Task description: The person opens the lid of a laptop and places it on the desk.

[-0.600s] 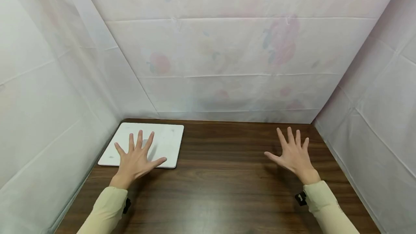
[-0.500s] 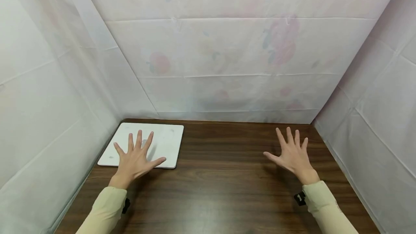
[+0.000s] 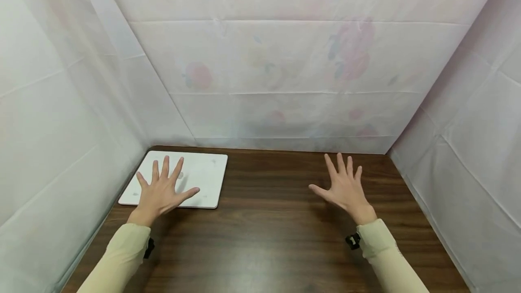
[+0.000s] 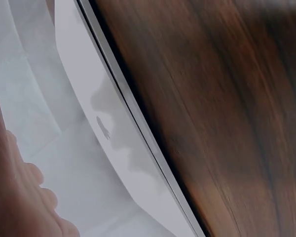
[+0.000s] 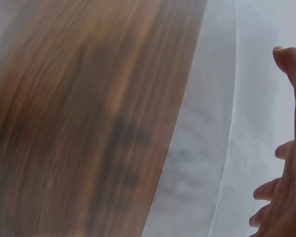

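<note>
A closed silver-white laptop (image 3: 208,174) lies flat at the far left of the brown wooden table (image 3: 252,225). The left wrist view shows the laptop (image 4: 81,54) from its edge, with a dark seam between lid and base and a logo on the lid. Above its near part hovers my left hand (image 3: 158,196), fingers spread, apart from the lid. My right hand (image 3: 345,190) hangs over the right half of the table, fingers spread, holding nothing. In the right wrist view only part of the right hand (image 5: 288,190) shows, above the wood.
Pale cloth with faded fruit prints forms a back wall (image 3: 281,76) behind the table. White cloth sides stand at the left (image 3: 53,139) and right (image 3: 480,157). A black strapped device (image 3: 353,240) sits at my right wrist, and another (image 3: 149,248) at the left.
My right hand has moved left and slightly away from me. The left hand has shifted a little left and up in view. The laptop stays in its place on the table.
</note>
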Tool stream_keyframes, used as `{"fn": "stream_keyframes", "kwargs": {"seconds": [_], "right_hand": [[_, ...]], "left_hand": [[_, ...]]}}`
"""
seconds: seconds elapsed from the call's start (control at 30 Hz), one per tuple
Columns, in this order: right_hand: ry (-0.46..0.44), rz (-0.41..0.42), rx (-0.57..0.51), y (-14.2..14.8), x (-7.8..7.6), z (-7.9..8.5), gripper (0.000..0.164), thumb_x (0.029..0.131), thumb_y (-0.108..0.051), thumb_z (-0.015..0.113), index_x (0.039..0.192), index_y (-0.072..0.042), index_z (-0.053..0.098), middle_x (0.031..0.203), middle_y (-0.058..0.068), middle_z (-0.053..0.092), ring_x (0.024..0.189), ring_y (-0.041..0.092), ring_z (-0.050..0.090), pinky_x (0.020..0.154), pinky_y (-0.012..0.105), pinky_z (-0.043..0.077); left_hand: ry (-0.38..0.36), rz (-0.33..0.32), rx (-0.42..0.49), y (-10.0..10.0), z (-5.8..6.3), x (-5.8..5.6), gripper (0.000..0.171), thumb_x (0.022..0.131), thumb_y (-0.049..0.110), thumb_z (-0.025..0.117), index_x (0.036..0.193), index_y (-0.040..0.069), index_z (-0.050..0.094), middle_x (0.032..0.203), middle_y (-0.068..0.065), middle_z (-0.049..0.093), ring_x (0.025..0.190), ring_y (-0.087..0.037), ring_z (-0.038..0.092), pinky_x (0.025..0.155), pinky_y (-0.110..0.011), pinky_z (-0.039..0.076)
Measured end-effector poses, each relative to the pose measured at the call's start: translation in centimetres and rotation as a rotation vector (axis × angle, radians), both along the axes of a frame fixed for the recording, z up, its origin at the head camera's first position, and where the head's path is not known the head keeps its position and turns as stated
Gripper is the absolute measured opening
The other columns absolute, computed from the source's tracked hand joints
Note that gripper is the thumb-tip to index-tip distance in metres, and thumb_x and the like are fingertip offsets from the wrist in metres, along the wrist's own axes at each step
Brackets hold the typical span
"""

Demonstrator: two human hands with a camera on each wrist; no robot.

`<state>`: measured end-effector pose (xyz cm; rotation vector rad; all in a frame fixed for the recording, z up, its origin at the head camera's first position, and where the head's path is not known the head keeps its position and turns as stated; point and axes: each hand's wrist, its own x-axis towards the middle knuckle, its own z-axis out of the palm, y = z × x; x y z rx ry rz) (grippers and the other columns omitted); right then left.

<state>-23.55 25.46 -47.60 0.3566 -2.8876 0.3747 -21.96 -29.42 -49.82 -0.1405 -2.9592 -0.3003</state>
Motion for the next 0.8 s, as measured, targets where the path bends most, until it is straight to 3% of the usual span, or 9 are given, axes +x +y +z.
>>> {"fn": "stream_keyframes", "kwargs": {"seconds": [0.23,0.53,0.8], "right_hand": [[-0.012,0.047,-0.022,-3.1,-0.5,0.1,0.110,0.085,-0.078,0.062,0.167,-0.021,0.015,0.171,0.025,0.007,0.154,0.057,-0.001,0.114,0.082,0.003],[-0.046,0.101,-0.043,-7.1,-0.2,-0.5,0.110,0.086,-0.079,0.060,0.168,-0.025,0.010,0.173,0.021,0.005,0.156,0.054,-0.002,0.117,0.079,0.004],[-0.067,0.176,-0.018,-11.2,-0.8,-0.3,0.112,0.085,-0.082,0.057,0.168,-0.028,0.004,0.173,0.017,-0.002,0.156,0.052,-0.003,0.120,0.076,0.005]], "left_hand": [[0.012,0.024,0.017,-1.7,-0.1,-0.5,0.110,0.085,0.084,0.052,0.168,0.026,0.008,0.168,-0.032,0.010,0.152,-0.061,0.005,0.102,-0.091,-0.003],[0.030,0.060,0.024,-3.6,-0.6,-0.5,0.110,0.085,0.083,0.054,0.168,0.022,0.013,0.167,-0.033,0.014,0.148,-0.063,0.014,0.099,-0.089,0.012],[0.039,0.067,0.026,-5.0,-1.1,-1.6,0.109,0.087,0.082,0.053,0.167,0.019,0.014,0.165,-0.037,0.013,0.148,-0.067,0.005,0.103,-0.089,0.004]]}}
